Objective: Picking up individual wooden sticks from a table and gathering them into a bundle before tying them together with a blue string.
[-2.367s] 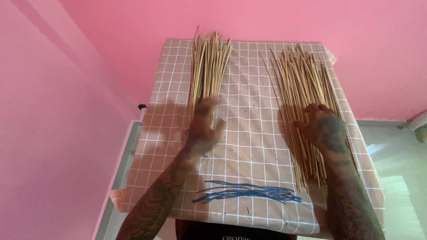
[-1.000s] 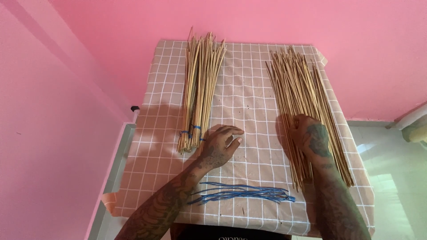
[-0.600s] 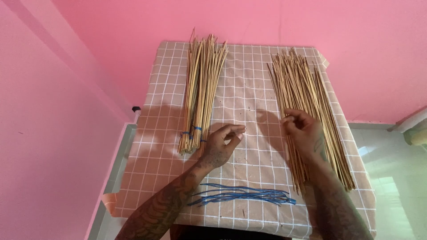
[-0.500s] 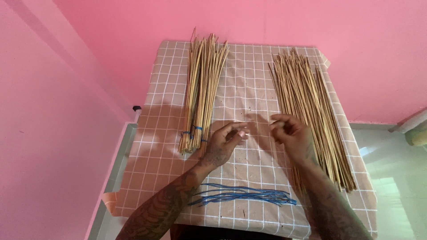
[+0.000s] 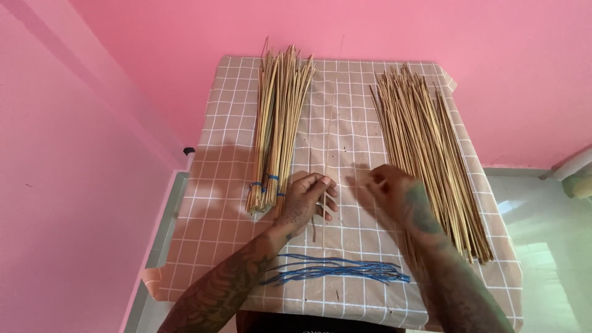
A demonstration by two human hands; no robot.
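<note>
Your left hand [image 5: 306,198] fingers pinch one thin stick [image 5: 325,185]; rt hand [image 5: 394,194] loosely curled, empty. One bundle [image 5: 277,129] tied w/ blue band, loose pile [image 5: 428,154] still untied

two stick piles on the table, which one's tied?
The left pile, beside the left hand: blue bands wrap its near end. The right pile lies loose and fanned, with no band visible.

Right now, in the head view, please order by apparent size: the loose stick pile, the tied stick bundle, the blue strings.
1. Loose stick pile, largest.
2. Tied stick bundle, clearly narrower.
3. Blue strings, smallest, although nearest the camera.
</note>
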